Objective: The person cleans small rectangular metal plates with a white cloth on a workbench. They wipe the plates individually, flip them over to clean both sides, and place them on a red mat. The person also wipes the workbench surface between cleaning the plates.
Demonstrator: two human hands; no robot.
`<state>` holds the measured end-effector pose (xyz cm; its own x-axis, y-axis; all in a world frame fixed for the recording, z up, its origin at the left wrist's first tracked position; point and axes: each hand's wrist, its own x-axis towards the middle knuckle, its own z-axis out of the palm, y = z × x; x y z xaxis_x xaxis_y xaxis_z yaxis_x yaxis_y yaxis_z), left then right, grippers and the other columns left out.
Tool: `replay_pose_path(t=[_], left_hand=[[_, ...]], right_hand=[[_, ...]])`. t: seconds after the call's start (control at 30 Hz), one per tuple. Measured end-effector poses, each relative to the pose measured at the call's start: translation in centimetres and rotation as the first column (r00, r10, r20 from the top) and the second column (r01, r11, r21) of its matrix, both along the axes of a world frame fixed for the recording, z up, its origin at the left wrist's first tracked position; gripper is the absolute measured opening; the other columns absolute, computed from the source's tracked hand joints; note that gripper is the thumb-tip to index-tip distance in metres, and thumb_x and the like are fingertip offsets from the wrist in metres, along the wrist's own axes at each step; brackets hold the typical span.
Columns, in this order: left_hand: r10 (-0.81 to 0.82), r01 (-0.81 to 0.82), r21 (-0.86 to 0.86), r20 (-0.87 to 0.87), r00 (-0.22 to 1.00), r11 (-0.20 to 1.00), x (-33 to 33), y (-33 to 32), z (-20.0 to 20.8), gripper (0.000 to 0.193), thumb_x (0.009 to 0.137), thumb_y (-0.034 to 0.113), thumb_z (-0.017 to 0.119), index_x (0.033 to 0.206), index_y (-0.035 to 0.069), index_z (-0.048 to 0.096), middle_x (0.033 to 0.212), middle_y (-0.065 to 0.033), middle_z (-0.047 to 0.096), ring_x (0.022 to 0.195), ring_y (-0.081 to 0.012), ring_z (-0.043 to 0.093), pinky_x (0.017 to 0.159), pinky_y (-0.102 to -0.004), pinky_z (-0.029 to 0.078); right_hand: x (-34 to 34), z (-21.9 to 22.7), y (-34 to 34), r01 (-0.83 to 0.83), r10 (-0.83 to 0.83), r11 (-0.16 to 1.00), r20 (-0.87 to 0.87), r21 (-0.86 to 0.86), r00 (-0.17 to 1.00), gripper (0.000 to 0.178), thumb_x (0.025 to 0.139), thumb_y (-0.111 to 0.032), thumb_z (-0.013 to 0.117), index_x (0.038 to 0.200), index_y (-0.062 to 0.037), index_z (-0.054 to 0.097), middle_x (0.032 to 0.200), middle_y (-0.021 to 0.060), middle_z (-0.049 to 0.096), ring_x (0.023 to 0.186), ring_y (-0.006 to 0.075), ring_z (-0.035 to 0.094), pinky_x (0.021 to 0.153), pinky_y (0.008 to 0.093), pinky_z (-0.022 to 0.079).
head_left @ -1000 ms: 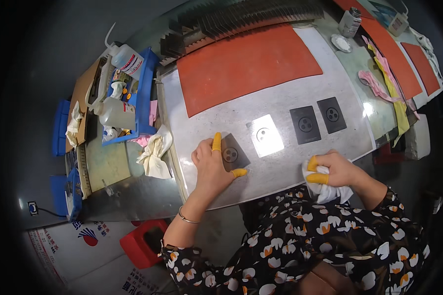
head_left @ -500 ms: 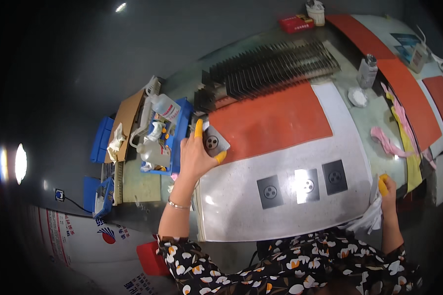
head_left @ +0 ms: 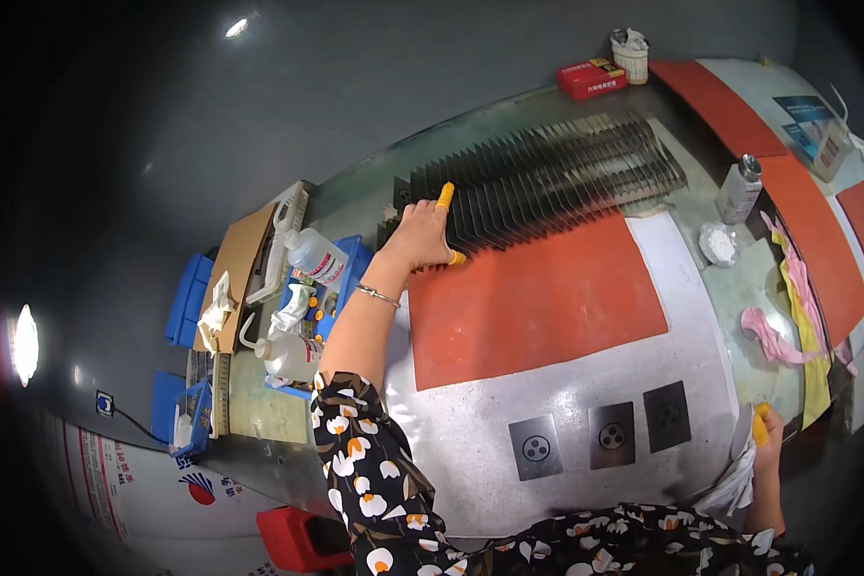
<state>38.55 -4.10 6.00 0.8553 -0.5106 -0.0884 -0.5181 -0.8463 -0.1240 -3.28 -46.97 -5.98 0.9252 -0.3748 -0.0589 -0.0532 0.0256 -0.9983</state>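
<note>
Spanning the left end of the upright plate row (head_left: 557, 178), the left hand (head_left: 424, 233): grip cannot be told. White mat (head_left: 461, 442) lies open left of three flat plates (head_left: 612, 434). Row's long axis: left-right. Right hand (head_left: 767, 449) clutches white cloth (head_left: 733, 483).

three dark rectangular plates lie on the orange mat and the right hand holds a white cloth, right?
The three dark rectangular plates lie on the pale grey sheet, not the orange mat, as the head view shows; the right hand does hold a white cloth.
</note>
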Motion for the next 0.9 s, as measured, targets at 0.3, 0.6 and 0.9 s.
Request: replay_pose_path(t=[0.3,0.6,0.9], left_hand=[[-0.096,0.109,-0.475,0.051,0.994,0.873,-17.3,1.1,0.8,0.105,0.051,0.041,0.082,0.13,-0.004,0.029,0.123,-0.0225,0.043,0.115,-0.0353,0.04,0.093,-0.0423,0.033],[-0.046,-0.05,-0.427,-0.211,0.977,0.903,-32.8,-2.8,-7.2,0.111,0.046,0.035,0.084,0.132,-0.003,0.025,0.121,-0.0189,0.036,0.112,-0.0339,0.033,0.095,-0.0431,0.024],[-0.014,-0.04,-0.368,-0.144,0.989,0.929,-30.9,-2.5,-4.9,0.097,0.051,0.034,0.079,0.129,-0.001,0.034,0.109,-0.0159,0.048,0.104,-0.0314,0.043,0.091,-0.0409,0.028]], right_hand=[[-0.7,-0.8,-0.7,-0.007,0.005,0.995,-0.02,-0.103,1.0,0.017,0.086,-0.017,0.054,0.076,-0.0039,0.048,0.071,-0.0038,0.042,0.067,0.0053,0.038,0.061,0.0202,0.03],[1.0,0.1,-0.1,-0.084,0.092,0.989,0.063,-0.12,0.994,0.013,0.087,-0.014,0.052,0.08,-0.0028,0.052,0.075,-0.0047,0.045,0.071,0.0041,0.04,0.065,0.0192,0.033],[0.4,-0.2,-0.5,-0.035,0.054,0.954,0.056,-0.299,0.997,0.014,0.087,-0.013,0.052,0.078,-0.0023,0.05,0.072,-0.0038,0.043,0.069,0.005,0.039,0.062,0.0199,0.032]])
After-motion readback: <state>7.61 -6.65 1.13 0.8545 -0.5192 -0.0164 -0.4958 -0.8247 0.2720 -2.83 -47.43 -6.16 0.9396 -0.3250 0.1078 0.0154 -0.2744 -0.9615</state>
